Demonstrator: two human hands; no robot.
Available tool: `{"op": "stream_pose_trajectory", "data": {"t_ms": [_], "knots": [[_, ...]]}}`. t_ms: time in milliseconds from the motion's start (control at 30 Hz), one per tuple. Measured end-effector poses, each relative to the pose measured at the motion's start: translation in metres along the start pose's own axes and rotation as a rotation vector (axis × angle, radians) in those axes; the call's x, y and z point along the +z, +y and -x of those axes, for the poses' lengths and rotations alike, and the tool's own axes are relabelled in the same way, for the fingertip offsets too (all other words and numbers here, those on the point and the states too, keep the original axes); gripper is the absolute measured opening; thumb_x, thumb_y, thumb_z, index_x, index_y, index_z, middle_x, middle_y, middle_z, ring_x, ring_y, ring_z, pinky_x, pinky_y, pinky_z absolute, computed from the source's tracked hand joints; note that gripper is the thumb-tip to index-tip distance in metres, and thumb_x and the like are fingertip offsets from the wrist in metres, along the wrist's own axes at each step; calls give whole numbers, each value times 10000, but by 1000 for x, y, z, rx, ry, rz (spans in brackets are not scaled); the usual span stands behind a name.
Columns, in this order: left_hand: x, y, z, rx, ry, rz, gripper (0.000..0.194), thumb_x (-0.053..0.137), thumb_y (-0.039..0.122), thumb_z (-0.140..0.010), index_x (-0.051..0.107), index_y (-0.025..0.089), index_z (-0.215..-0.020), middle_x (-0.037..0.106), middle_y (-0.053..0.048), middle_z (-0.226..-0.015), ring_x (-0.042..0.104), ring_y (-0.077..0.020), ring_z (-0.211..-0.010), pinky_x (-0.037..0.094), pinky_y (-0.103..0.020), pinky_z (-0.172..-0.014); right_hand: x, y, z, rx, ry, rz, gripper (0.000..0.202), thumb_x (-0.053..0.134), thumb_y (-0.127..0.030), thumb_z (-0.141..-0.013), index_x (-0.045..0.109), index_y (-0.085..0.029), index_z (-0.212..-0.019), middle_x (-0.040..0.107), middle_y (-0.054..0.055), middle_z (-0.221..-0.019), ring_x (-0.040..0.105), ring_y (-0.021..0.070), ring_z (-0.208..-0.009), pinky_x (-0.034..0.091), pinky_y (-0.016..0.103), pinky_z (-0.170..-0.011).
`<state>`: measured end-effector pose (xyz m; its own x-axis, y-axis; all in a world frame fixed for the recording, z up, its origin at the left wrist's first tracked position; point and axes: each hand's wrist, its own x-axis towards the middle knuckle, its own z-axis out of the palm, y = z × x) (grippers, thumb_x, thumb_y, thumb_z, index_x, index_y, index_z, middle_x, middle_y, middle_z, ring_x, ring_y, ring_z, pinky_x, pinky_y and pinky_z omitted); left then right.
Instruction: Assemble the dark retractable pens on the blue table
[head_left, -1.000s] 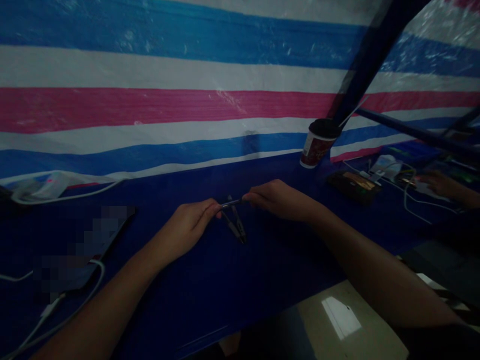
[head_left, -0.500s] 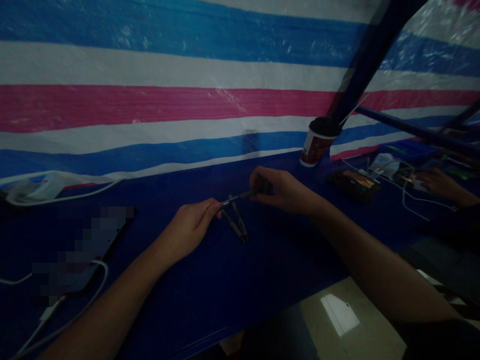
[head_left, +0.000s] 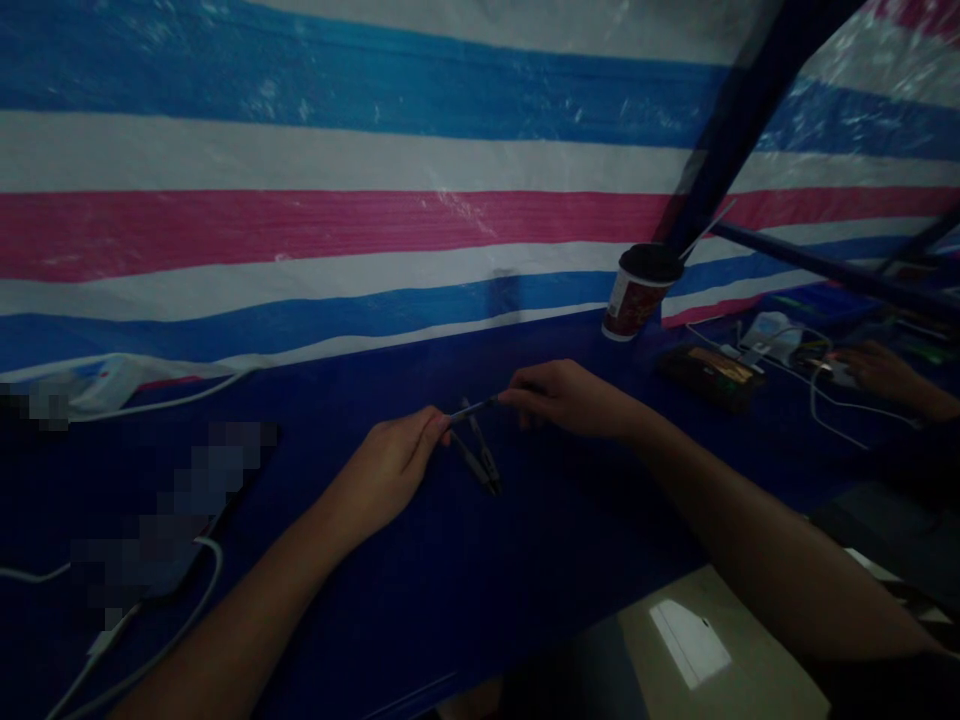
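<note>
A slim grey pen is stretched between my two hands above the dark blue table. My left hand pinches its left end between thumb and fingers. My right hand has its fingers closed on the other end, and the fingertips hide that part. Just under the pen, two slim grey pen-like pieces lie on the table, close together with dark tips toward me. Dim light hides their finer detail.
A lidded paper cup stands by the striped sheet. A dark packet lies to its right. On the left are a phone-like slab and white cables. Another person's hand works among cables at far right.
My right hand has turned and its fingers have closed more tightly at the pen's right end. The left hand keeps its pinch. The whole view has shifted slightly.
</note>
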<state>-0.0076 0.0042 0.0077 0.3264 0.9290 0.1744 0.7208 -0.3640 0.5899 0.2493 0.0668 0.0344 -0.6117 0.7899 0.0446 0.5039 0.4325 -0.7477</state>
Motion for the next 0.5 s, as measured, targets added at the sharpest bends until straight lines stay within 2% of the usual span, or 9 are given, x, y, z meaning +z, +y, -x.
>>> {"op": "stream_pose_trajectory", "data": {"t_ms": [100, 233, 367, 433, 500], "knots": [[1, 0, 0, -5, -1, 13, 439, 314, 467, -1062, 606, 228, -837, 594, 26, -650, 578, -179, -573, 448, -296, -633, 0, 3, -3, -82, 33, -208, 197, 728, -341, -892, 655, -175, -970, 713, 9, -826, 630, 137, -714, 471, 273, -676], [2, 4, 0, -1, 7, 16, 449, 306, 469, -1065, 601, 225, -832, 550, 36, -620, 541, -171, -542, 431, -295, -611, -1, 7, -6, -94, 132, -343, 199, 720, -358, -889, 656, -171, -870, 674, -5, -744, 606, 128, -672, 482, 279, -667], [2, 9, 2, -18, -24, 55, 423, 355, 516, -1059, 611, 221, -897, 533, 52, -610, 514, -159, -508, 404, -284, -555, -4, 7, -7, -171, 237, -531, 227, 838, -228, -760, 670, -179, -903, 736, 8, -897, 688, 142, -844, 536, 299, -831], [3, 10, 2, -3, -28, 64, 390, 384, 502, -1058, 624, 218, -940, 571, 47, -641, 552, -162, -539, 424, -286, -576, -5, 6, -7, -196, 273, -630, 269, 870, -197, -720, 670, -186, -899, 759, 10, -930, 710, 148, -886, 551, 309, -877], [5, 9, 2, 36, -10, 63, 365, 389, 461, -1063, 645, 212, -986, 656, 15, -752, 633, -180, -655, 473, -304, -657, -6, 5, -7, -210, 318, -672, 263, 874, -198, -721, 681, -189, -900, 776, 12, -931, 716, 146, -872, 564, 305, -857]]}}
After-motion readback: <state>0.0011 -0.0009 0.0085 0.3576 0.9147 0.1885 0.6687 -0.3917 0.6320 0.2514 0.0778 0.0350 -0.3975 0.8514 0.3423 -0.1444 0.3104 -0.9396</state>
